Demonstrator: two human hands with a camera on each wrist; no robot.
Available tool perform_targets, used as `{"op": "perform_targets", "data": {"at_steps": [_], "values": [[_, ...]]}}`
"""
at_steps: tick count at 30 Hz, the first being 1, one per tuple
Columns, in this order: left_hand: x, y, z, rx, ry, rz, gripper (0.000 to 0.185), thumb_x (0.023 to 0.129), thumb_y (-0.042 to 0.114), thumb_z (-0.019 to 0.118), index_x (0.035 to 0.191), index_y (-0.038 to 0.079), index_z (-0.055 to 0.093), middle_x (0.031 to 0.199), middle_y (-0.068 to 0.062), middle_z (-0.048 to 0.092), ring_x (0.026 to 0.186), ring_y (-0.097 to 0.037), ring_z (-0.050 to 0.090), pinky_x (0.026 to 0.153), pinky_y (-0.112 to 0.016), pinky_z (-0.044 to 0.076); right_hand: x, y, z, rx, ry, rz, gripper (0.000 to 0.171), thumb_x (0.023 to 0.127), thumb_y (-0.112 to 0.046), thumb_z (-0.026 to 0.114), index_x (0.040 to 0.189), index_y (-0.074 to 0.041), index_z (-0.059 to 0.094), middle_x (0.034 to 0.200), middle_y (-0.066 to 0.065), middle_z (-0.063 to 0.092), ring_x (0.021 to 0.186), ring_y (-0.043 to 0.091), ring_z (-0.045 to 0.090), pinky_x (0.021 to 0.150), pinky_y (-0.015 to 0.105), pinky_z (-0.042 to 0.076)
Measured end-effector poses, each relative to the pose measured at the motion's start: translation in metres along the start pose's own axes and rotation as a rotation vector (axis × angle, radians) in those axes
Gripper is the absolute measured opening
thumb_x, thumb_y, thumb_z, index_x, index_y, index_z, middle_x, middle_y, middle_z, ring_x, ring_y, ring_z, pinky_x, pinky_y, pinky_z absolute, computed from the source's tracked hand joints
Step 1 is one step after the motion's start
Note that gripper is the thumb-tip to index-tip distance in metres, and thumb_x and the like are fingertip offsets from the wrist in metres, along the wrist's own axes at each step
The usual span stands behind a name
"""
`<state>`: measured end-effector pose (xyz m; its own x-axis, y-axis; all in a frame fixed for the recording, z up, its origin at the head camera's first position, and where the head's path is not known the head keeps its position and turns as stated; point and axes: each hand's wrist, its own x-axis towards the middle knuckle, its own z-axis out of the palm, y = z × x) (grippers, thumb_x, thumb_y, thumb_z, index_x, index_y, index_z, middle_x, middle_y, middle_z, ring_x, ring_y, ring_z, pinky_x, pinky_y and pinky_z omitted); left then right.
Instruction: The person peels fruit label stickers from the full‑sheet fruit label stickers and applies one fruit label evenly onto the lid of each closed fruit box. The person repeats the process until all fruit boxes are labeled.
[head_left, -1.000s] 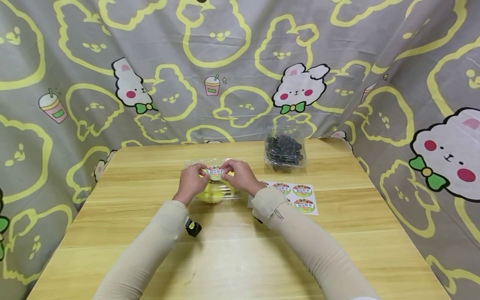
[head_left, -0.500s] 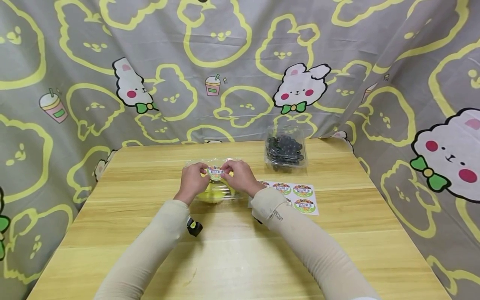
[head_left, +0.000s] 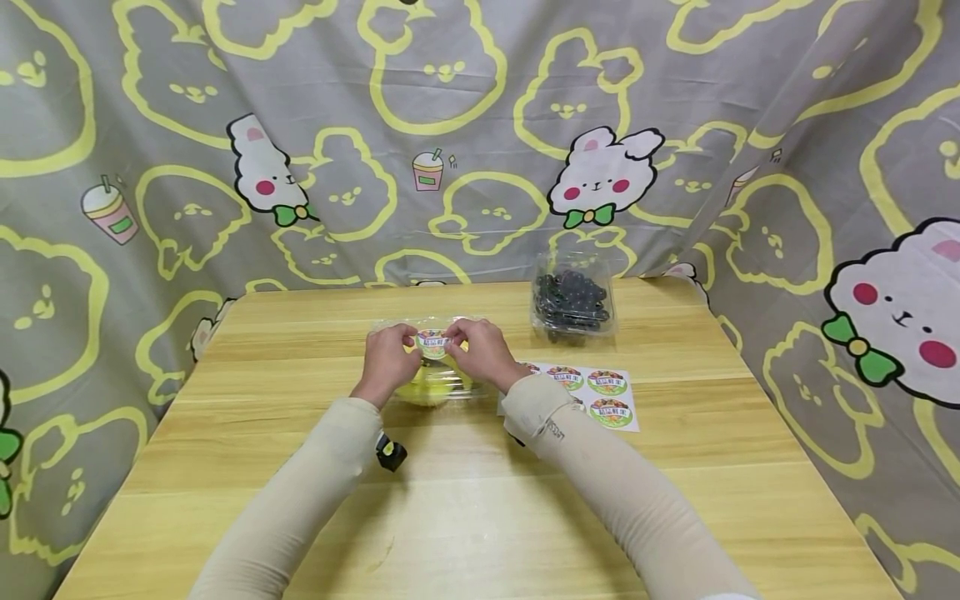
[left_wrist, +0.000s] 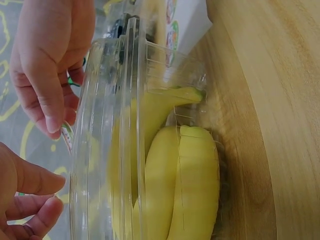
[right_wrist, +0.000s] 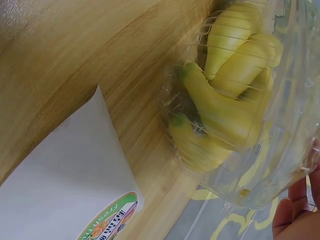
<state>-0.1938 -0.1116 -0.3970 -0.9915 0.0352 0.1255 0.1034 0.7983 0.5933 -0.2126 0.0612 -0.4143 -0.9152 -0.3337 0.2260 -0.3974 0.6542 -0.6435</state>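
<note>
The left hand [head_left: 386, 358] pinches one end of a round printed sticker [head_left: 433, 343] between thumb and fingers, its wrist inside a beige sleeve [head_left: 300, 492]. The sticker hangs over the far part of a clear plastic container [head_left: 450, 379]; whether it touches the lid, I cannot tell. Yellow bananas [left_wrist: 197, 180] lie inside the container, which sits on the table [head_left: 450, 517] around midway between the left and right edges, nearer the far edge. The right hand [head_left: 483, 354] grasps the sticker's other end by its fingertips. To the right lies a white sheet [right_wrist: 65, 175] bearing more stickers of the same design, one corner lifting off the table. Farther back, near the table's far right corner, stands a clear box [head_left: 570, 260] of dark grapes [head_left: 572, 302].
</note>
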Motion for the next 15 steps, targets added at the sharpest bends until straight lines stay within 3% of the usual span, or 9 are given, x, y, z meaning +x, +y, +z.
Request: {"op": "perform_targets", "data": {"at_steps": [15], "values": [[0.001, -0.0017, 0.0016, 0.016, 0.015, 0.037, 0.03, 0.085, 0.008, 0.067, 0.113, -0.004, 0.067, 0.096, -0.017, 0.069, 0.099, -0.037, 0.056, 0.098, -0.044, 0.033, -0.0004, 0.0011, 0.0003, -0.058, 0.01, 0.014, 0.011, 0.093, -0.018, 0.064, 0.1, -0.01, 0.07, 0.079, -0.005, 0.062, 0.084, 0.018, 0.055, 0.087, 0.038, 0.043]]}}
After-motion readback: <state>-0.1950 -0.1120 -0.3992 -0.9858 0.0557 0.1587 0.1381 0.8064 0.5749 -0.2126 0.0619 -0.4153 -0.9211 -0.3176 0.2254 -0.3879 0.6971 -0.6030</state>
